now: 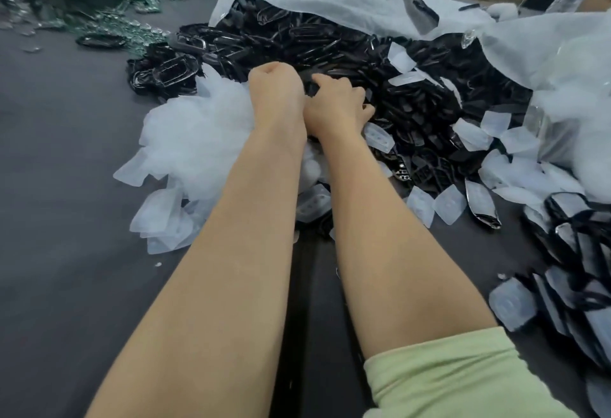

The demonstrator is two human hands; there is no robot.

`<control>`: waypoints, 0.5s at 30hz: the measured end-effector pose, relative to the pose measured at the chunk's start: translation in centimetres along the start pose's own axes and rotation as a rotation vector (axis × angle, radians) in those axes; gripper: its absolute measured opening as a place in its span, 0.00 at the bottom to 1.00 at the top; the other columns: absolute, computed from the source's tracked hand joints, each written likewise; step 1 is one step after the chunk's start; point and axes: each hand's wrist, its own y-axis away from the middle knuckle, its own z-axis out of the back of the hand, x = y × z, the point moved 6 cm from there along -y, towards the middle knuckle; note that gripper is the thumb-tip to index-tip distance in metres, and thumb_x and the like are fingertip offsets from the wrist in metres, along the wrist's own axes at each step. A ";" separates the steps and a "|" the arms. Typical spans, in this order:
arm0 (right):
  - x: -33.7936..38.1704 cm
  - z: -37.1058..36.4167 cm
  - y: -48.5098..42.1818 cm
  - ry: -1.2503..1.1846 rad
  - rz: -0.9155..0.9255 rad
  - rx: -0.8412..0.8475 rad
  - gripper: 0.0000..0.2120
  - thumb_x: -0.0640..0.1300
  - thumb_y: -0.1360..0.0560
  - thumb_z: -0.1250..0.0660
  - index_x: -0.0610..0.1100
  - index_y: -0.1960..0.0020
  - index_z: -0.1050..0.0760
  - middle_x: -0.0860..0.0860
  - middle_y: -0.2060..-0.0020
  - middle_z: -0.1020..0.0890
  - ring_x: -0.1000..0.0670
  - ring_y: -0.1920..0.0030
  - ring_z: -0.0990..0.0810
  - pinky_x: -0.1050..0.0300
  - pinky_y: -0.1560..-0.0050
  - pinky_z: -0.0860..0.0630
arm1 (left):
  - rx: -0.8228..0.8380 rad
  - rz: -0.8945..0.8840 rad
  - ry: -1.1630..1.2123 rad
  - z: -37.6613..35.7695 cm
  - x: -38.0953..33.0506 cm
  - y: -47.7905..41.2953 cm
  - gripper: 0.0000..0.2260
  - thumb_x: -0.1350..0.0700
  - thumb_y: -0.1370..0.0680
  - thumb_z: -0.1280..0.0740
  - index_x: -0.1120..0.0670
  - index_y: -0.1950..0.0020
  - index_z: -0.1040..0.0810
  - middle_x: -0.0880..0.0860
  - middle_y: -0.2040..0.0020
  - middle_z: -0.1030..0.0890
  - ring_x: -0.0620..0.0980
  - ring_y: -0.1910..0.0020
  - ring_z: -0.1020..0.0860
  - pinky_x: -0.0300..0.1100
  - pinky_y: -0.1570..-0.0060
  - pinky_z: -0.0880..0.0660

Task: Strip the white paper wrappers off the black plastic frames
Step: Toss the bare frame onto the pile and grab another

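Just above centre frame, your right hand (337, 105) pinched a dark frame (309, 86) lying directly between it and your left hand (276, 88), whose curled fingers hid their hold; frame's long axis unreadable, pile of black frames (297, 40) above, stripped wrappers (198, 139) heaped at left.

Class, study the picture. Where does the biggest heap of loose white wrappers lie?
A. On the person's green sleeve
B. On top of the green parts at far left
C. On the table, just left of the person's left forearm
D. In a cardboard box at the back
C: the heap of white wrappers lies on the dark table, against the left side of the left forearm, beside the pile of black frames.
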 end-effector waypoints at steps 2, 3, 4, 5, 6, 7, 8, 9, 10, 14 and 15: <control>-0.1 0.0 0.1 0.008 -0.026 -0.009 0.17 0.48 0.20 0.44 0.55 0.32 0.29 0.48 0.32 0.31 0.43 0.30 0.38 0.43 0.32 0.43 | 0.023 -0.001 0.012 0.1 -0.3 -0.1 0.15 0.65 0.20 0.46 0.54 0.66 0.37 0.51 0.67 0.34 0.49 0.64 0.33 0.41 0.58 0.32; -0.2 0.1 0.1 0.010 -0.036 -0.016 0.17 0.46 0.20 0.44 0.55 0.34 0.27 0.48 0.32 0.31 0.43 0.31 0.38 0.43 0.32 0.43 | 0.030 0.006 0.026 0.2 -0.5 -0.2 0.16 0.63 0.19 0.45 0.54 0.66 0.37 0.51 0.66 0.33 0.51 0.61 0.32 0.43 0.54 0.31; -0.3 0.3 0.2 0.012 -0.051 -0.024 0.17 0.45 0.21 0.43 0.54 0.35 0.26 0.48 0.33 0.30 0.43 0.31 0.37 0.43 0.33 0.42 | 0.029 0.023 0.049 0.4 -0.7 -0.3 0.15 0.63 0.19 0.44 0.54 0.66 0.37 0.51 0.65 0.33 0.52 0.59 0.31 0.44 0.51 0.31; -0.5 0.6 0.2 0.013 -0.075 -0.036 0.17 0.44 0.22 0.43 0.52 0.35 0.26 0.47 0.33 0.29 0.43 0.31 0.36 0.43 0.33 0.41 | 0.024 0.048 0.080 0.7 -0.8 -0.5 0.15 0.62 0.19 0.44 0.55 0.65 0.36 0.51 0.64 0.33 0.53 0.59 0.30 0.44 0.51 0.30; -0.9 0.9 0.3 0.011 -0.106 -0.050 0.17 0.43 0.22 0.42 0.49 0.36 0.26 0.46 0.33 0.29 0.43 0.32 0.36 0.43 0.33 0.41 | 0.023 0.075 0.131 0.9 -1.0 -0.6 0.14 0.62 0.19 0.44 0.55 0.64 0.35 0.52 0.64 0.32 0.52 0.59 0.30 0.43 0.54 0.29; -1.4 1.3 0.4 0.006 -0.142 -0.059 0.16 0.43 0.23 0.42 0.46 0.36 0.28 0.45 0.33 0.29 0.42 0.32 0.36 0.43 0.34 0.41 | 0.027 0.103 0.200 1.1 -1.2 -0.7 0.12 0.62 0.19 0.44 0.56 0.63 0.34 0.52 0.64 0.32 0.52 0.59 0.30 0.42 0.57 0.29; -1.7 1.7 0.4 0.004 -0.175 -0.063 0.17 0.43 0.23 0.41 0.44 0.35 0.29 0.44 0.32 0.30 0.42 0.31 0.36 0.44 0.33 0.41 | 0.035 0.126 0.274 1.2 -1.3 -0.7 0.10 0.62 0.19 0.45 0.57 0.60 0.32 0.53 0.63 0.31 0.53 0.58 0.29 0.41 0.59 0.30; -2.0 2.0 0.4 0.004 -0.197 -0.073 0.17 0.43 0.23 0.41 0.43 0.35 0.30 0.44 0.32 0.31 0.41 0.31 0.36 0.44 0.32 0.41 | 0.042 0.137 0.324 1.2 -1.5 -0.6 0.08 0.62 0.19 0.45 0.58 0.56 0.31 0.53 0.61 0.31 0.53 0.55 0.29 0.42 0.57 0.30; -2.0 2.2 0.4 0.000 -0.193 -0.104 0.16 0.43 0.23 0.41 0.43 0.36 0.30 0.44 0.32 0.31 0.41 0.31 0.36 0.44 0.32 0.41 | 0.050 0.137 0.352 1.1 -1.7 -0.6 0.06 0.62 0.19 0.46 0.59 0.52 0.29 0.53 0.60 0.30 0.53 0.52 0.28 0.43 0.53 0.30; 0.9 2.5 0.2 -0.200 0.072 -0.233 0.16 0.38 0.23 0.45 0.45 0.40 0.23 0.47 0.39 0.24 0.45 0.38 0.28 0.50 0.38 0.31 | 0.056 0.098 0.376 0.8 -2.2 -0.3 0.06 0.61 0.19 0.46 0.58 0.50 0.29 0.53 0.58 0.29 0.52 0.52 0.27 0.44 0.51 0.30; 1.7 2.2 0.1 -0.252 0.129 -0.208 0.18 0.36 0.23 0.45 0.45 0.39 0.24 0.48 0.39 0.23 0.46 0.37 0.27 0.52 0.38 0.30 | 0.047 0.098 0.372 0.7 -2.2 -0.3 0.06 0.62 0.20 0.46 0.58 0.52 0.30 0.53 0.60 0.29 0.51 0.56 0.28 0.43 0.56 0.30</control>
